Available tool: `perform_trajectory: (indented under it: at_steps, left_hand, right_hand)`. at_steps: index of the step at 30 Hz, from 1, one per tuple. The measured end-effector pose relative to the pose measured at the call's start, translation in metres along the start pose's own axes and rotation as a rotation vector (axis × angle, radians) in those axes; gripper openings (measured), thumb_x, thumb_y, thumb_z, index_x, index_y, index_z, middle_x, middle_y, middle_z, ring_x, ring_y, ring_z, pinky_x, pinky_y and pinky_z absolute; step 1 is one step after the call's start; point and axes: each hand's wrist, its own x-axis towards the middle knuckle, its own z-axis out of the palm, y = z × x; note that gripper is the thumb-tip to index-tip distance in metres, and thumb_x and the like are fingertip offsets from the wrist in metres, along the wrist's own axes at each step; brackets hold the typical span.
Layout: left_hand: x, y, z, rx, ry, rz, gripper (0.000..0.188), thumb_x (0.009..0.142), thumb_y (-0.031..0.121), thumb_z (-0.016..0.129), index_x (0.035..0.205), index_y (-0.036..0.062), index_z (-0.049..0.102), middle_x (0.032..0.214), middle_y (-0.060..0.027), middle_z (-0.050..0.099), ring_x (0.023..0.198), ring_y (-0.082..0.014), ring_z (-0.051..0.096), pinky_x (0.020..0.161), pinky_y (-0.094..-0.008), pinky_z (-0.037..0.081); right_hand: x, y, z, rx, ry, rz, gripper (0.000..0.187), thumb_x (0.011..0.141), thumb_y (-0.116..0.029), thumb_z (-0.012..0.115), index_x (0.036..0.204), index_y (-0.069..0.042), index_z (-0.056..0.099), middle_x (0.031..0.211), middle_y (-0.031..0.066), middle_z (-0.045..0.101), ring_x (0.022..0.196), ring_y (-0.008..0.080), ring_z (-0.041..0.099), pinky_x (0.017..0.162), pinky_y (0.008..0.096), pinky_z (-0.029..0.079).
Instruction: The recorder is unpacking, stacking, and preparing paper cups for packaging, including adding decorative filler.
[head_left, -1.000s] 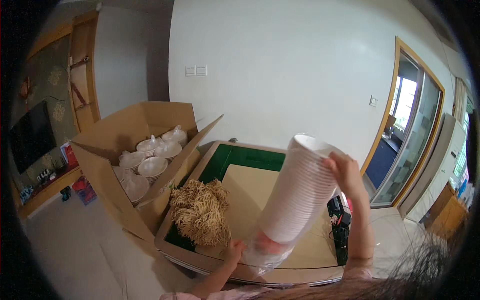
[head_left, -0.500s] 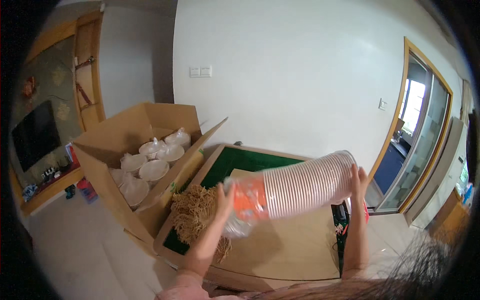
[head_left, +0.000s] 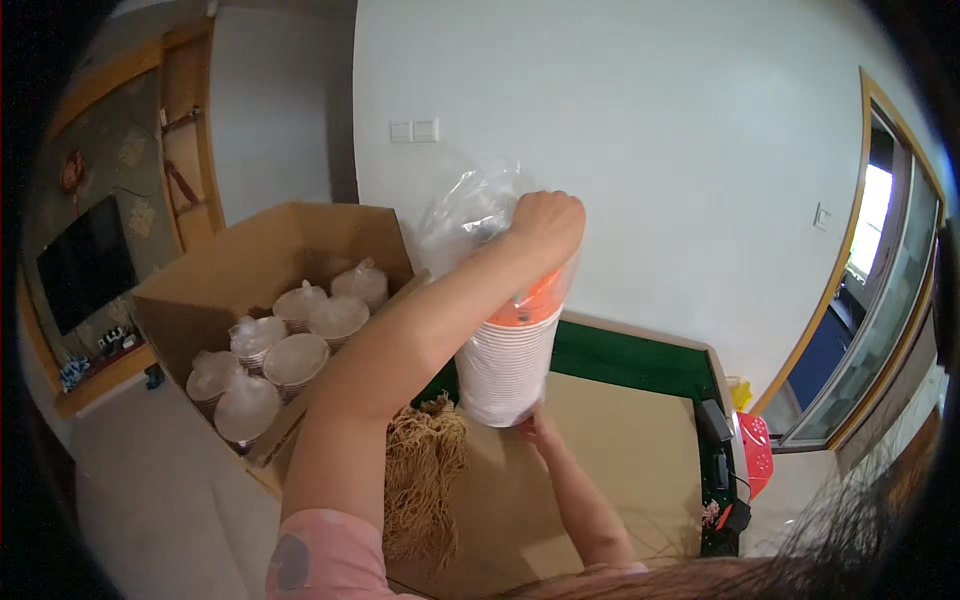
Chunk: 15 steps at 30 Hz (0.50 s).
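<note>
A tall stack of white disposable bowls in a clear plastic bag stands upright above the board, with an orange label near its upper end. My left hand is closed in a fist around the gathered bag near its top. My right hand is at the bottom end of the stack, its fingers partly hidden beneath it. My left forearm crosses in front of the bag. An open cardboard box on the left holds several similar bagged bowl stacks.
A bundle of tan string lies on the brown board over a green-surfaced table. Black devices sit along the table's right side, near a red dotted object. A white wall rises behind.
The bowl stack has turned from lying slantwise to upright, label end up. My left hand rose to the top of the bag; my right hand moved down and left to the bottom.
</note>
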Motion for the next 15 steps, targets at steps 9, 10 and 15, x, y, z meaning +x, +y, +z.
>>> perform_trajectory:
  at_steps: [9,10,15]
  left_hand:
    - [0.012,-0.06,0.064,-0.021,0.013,-0.074,0.023,0.082,0.024,0.049,0.085,0.005,0.063,0.088,-0.0175,0.063,0.084,-0.0348,0.061,0.072,-0.0455,0.049]
    - [0.015,-0.061,0.062,-0.024,0.062,-0.089,0.026,0.084,0.026,0.048,0.085,0.0044,0.062,0.087,-0.0177,0.062,0.083,-0.0347,0.061,0.072,-0.0459,0.049]
    - [0.031,-0.05,0.013,-0.403,0.346,-0.142,0.028,0.087,0.026,0.048,0.081,0.0005,0.057,0.078,-0.0144,0.061,0.07,-0.0275,0.061,0.064,-0.0395,0.048]
  right_hand:
    - [-0.032,-0.149,-0.023,-0.682,0.058,-0.485,0.021,0.083,-0.018,0.061,0.098,-0.003,0.06,0.075,0.0062,0.061,0.063,0.0122,0.058,0.052,0.0256,0.049]
    - [-0.032,-0.16,-0.024,-0.689,0.06,-0.536,0.023,0.082,-0.016,0.062,0.1,-0.002,0.059,0.076,0.007,0.061,0.064,0.0124,0.058,0.053,0.0257,0.049]
    - [-0.066,-0.23,0.024,-0.61,0.081,-0.912,0.074,0.075,-0.013,0.072,0.134,-0.009,0.027,0.122,0.0178,0.044,0.08,0.0169,0.061,0.056,0.0276,0.05]
